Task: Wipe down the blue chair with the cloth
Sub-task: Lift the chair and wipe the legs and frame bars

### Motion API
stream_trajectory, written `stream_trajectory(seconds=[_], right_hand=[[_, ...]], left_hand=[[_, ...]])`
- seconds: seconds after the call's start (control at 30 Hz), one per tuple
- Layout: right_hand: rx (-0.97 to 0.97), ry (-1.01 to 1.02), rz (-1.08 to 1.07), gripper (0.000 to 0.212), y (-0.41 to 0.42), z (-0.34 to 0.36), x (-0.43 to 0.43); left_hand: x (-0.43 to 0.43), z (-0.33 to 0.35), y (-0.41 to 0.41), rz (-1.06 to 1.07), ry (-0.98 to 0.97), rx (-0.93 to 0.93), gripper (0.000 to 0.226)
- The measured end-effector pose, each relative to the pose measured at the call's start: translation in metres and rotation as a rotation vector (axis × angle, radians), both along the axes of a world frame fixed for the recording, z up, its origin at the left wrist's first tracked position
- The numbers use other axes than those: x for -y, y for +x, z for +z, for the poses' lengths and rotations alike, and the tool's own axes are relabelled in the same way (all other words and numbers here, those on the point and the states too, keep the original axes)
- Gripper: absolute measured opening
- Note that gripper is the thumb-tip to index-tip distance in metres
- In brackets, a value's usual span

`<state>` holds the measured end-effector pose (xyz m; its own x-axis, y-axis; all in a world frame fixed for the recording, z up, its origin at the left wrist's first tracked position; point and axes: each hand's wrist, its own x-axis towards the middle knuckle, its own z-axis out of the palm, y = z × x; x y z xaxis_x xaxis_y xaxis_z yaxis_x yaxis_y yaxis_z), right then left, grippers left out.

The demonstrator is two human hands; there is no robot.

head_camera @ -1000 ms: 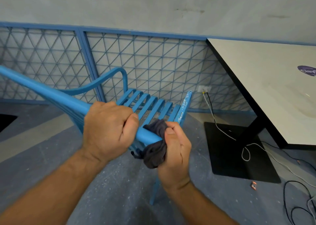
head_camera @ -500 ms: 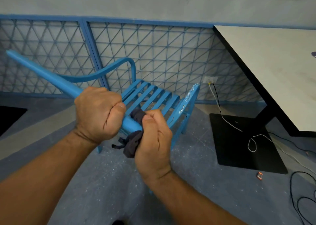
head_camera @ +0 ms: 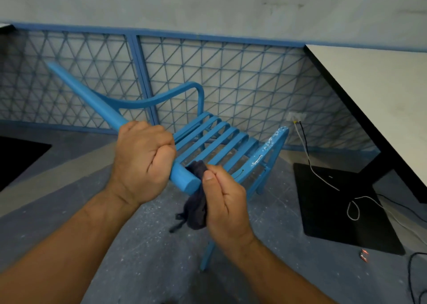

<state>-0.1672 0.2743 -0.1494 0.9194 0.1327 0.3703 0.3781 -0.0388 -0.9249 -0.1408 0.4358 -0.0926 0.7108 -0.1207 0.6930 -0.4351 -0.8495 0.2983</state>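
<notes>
The blue chair (head_camera: 221,139) is tipped toward me, its slatted seat facing up and its top rail running from upper left down to the middle. My left hand (head_camera: 142,160) grips that rail near its lower end. My right hand (head_camera: 225,202) holds a dark grey cloth (head_camera: 196,206) bunched against the cut end of the rail, thumb on top. Part of the cloth hangs below the hand. A chair leg shows beneath my right wrist.
A white table (head_camera: 374,91) with a black edge stands at the right, its black base plate (head_camera: 342,209) on the grey floor. White and black cables (head_camera: 309,165) trail from a wall socket across the plate. A blue mesh fence (head_camera: 231,77) runs behind the chair.
The cloth and my right hand have slid down the rail to its end. The rail's far end has come further into view at upper left. My left hand keeps its grip.
</notes>
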Motion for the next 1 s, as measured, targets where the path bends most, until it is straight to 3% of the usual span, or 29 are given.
stream_trajectory(seconds=[0.17, 0.33, 0.47, 0.6, 0.7, 0.9, 1.0], right_hand=[[-0.273, -0.163, 0.234, 0.018, 0.023, 0.015, 0.03], [-0.327, 0.0, 0.338, 0.016, 0.02, 0.041, 0.02], [-0.304, 0.147, 0.296, 0.017, 0.011, 0.033, 0.012], [-0.218, 0.24, 0.11, 0.021, 0.003, 0.01, -0.003], [-0.126, 0.173, -0.043, 0.03, 0.012, -0.015, -0.012], [-0.213, -0.065, 0.019, 0.037, 0.038, -0.012, -0.001], [-0.214, -0.016, -0.005, 0.033, 0.024, -0.003, -0.011]], left_hand=[[0.0, 0.004, 0.003, -0.029, -0.023, -0.017, 0.03], [0.001, 0.002, 0.002, -0.021, -0.014, 0.026, 0.027], [0.0, 0.001, 0.006, -0.046, -0.023, 0.042, 0.025], [0.001, -0.002, 0.006, -0.033, -0.035, 0.084, 0.026], [0.003, -0.003, 0.006, -0.035, -0.061, 0.106, 0.028], [0.007, -0.003, 0.005, -0.018, -0.087, 0.13, 0.027], [0.007, -0.003, 0.005, -0.008, -0.08, 0.127, 0.026]])
